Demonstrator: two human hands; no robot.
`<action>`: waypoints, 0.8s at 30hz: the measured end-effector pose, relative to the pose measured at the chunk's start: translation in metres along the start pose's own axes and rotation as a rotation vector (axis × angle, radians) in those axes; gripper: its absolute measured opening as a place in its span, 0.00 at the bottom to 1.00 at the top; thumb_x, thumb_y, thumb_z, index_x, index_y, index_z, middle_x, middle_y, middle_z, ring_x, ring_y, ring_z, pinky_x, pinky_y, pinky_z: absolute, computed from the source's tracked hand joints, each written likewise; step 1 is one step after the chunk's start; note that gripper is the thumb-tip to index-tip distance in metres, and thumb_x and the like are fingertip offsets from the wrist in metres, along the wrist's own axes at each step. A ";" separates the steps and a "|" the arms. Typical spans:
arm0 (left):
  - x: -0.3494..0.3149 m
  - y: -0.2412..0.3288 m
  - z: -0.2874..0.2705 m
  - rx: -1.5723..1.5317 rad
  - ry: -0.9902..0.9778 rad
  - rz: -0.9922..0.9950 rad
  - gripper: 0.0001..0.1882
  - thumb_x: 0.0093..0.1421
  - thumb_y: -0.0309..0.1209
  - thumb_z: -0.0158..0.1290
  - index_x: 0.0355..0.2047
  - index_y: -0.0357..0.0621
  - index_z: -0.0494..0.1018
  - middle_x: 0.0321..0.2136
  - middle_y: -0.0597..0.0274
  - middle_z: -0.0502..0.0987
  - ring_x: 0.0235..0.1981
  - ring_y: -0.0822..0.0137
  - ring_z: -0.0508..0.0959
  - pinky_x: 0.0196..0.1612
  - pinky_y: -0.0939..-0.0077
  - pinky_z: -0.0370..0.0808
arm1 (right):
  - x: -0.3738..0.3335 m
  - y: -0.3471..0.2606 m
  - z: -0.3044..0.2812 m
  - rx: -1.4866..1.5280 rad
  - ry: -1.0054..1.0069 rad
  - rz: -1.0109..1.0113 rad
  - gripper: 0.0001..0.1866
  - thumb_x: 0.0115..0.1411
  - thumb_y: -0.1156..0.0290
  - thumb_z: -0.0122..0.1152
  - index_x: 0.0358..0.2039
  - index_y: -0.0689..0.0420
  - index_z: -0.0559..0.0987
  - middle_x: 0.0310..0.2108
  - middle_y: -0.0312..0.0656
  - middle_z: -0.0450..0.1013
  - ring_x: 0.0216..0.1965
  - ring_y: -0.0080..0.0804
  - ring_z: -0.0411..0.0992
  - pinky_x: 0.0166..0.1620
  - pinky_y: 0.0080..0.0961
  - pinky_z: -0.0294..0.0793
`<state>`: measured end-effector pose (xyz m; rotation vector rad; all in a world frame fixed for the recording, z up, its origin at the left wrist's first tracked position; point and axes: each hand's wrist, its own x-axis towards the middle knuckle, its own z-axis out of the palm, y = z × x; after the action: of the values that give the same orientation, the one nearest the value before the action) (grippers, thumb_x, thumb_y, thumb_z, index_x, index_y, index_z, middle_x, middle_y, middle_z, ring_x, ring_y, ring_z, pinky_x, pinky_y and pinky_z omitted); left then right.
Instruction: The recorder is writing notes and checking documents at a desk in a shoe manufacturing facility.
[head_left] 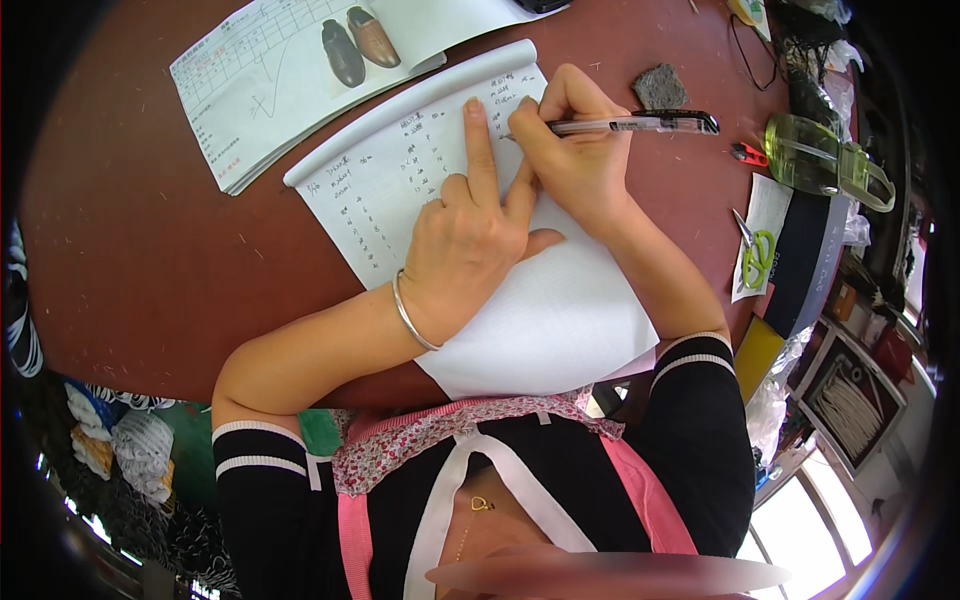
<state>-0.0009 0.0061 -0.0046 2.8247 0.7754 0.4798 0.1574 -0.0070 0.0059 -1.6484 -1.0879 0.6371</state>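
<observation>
A white notepad (560,310) with columns of handwriting lies on the reddish-brown table, its top pages rolled back along the far edge. My left hand (468,240) rests on the page, index finger stretched out along the written lines, a silver bangle round the wrist. At the page's upper right, my right hand (585,150) grips a pen (650,122) with a clear barrel and black end. The pen's tip is close to the paper, just right of my left index finger; whether it touches I cannot tell.
Beyond the notepad lies a stack of printed sheets (260,110) with a picture of two shoes. On the right are a grey stone-like lump (660,88), a green bottle (805,155), green-handled scissors (758,258) on a paper, and a dark box (808,265). The reddish-brown table (130,250) curves nearby.
</observation>
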 end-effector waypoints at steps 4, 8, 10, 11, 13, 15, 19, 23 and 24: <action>-0.004 0.009 0.000 0.071 0.020 0.022 0.36 0.55 0.59 0.61 0.56 0.48 0.79 0.62 0.20 0.66 0.18 0.69 0.71 0.18 0.80 0.75 | 0.002 0.002 -0.003 0.021 0.027 -0.042 0.19 0.56 0.81 0.65 0.20 0.56 0.62 0.16 0.27 0.59 0.20 0.12 0.54 0.21 0.21 0.55; -0.004 0.010 -0.002 0.097 0.003 0.014 0.36 0.56 0.59 0.61 0.58 0.49 0.78 0.61 0.20 0.67 0.15 0.70 0.69 0.16 0.81 0.73 | -0.001 0.001 -0.006 0.014 -0.001 0.004 0.18 0.57 0.82 0.65 0.20 0.56 0.64 0.17 0.28 0.62 0.21 0.11 0.55 0.22 0.19 0.56; -0.005 0.012 -0.004 0.105 -0.022 -0.002 0.36 0.56 0.59 0.60 0.58 0.49 0.78 0.61 0.20 0.68 0.14 0.71 0.68 0.15 0.81 0.72 | -0.003 0.000 -0.005 0.023 -0.008 0.023 0.18 0.57 0.82 0.65 0.19 0.56 0.64 0.17 0.28 0.63 0.21 0.12 0.55 0.22 0.19 0.57; -0.006 0.012 -0.004 0.102 -0.030 -0.005 0.36 0.56 0.59 0.60 0.58 0.49 0.78 0.60 0.21 0.68 0.13 0.71 0.68 0.14 0.81 0.71 | -0.004 0.002 -0.004 -0.005 0.002 0.004 0.19 0.57 0.81 0.65 0.19 0.56 0.63 0.17 0.28 0.61 0.21 0.12 0.54 0.21 0.20 0.56; -0.006 0.012 -0.003 0.101 -0.041 -0.011 0.36 0.57 0.59 0.60 0.58 0.49 0.78 0.60 0.21 0.68 0.12 0.71 0.67 0.14 0.81 0.71 | -0.005 0.003 -0.003 -0.030 0.010 -0.013 0.19 0.57 0.80 0.65 0.19 0.55 0.62 0.16 0.27 0.59 0.20 0.12 0.54 0.21 0.21 0.55; -0.006 0.012 -0.003 0.102 -0.023 -0.010 0.35 0.56 0.59 0.61 0.56 0.49 0.79 0.60 0.22 0.69 0.12 0.72 0.67 0.14 0.82 0.70 | -0.006 0.001 -0.004 0.000 0.012 0.024 0.20 0.56 0.79 0.66 0.19 0.56 0.62 0.15 0.28 0.60 0.19 0.13 0.54 0.20 0.21 0.56; -0.007 0.012 -0.002 0.115 -0.034 -0.005 0.34 0.57 0.60 0.61 0.53 0.48 0.80 0.60 0.22 0.69 0.12 0.72 0.66 0.14 0.82 0.70 | -0.009 0.001 -0.005 -0.045 0.004 0.010 0.19 0.57 0.79 0.67 0.19 0.56 0.63 0.15 0.29 0.60 0.18 0.13 0.55 0.20 0.21 0.57; -0.006 0.012 -0.001 0.139 -0.019 0.031 0.41 0.52 0.58 0.63 0.59 0.44 0.77 0.59 0.19 0.69 0.13 0.74 0.62 0.13 0.85 0.67 | -0.008 0.001 -0.004 -0.061 0.009 -0.026 0.19 0.57 0.78 0.67 0.20 0.56 0.63 0.14 0.31 0.60 0.17 0.15 0.56 0.19 0.22 0.58; -0.006 0.011 -0.001 0.155 -0.031 0.039 0.41 0.52 0.58 0.62 0.59 0.43 0.77 0.59 0.19 0.69 0.13 0.74 0.62 0.14 0.85 0.67 | -0.008 0.001 -0.004 -0.084 0.004 -0.051 0.19 0.57 0.78 0.67 0.20 0.56 0.63 0.14 0.31 0.60 0.17 0.15 0.56 0.19 0.22 0.58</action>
<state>-0.0013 -0.0068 -0.0021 2.9872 0.7847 0.3967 0.1574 -0.0160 0.0055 -1.6871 -1.1633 0.5616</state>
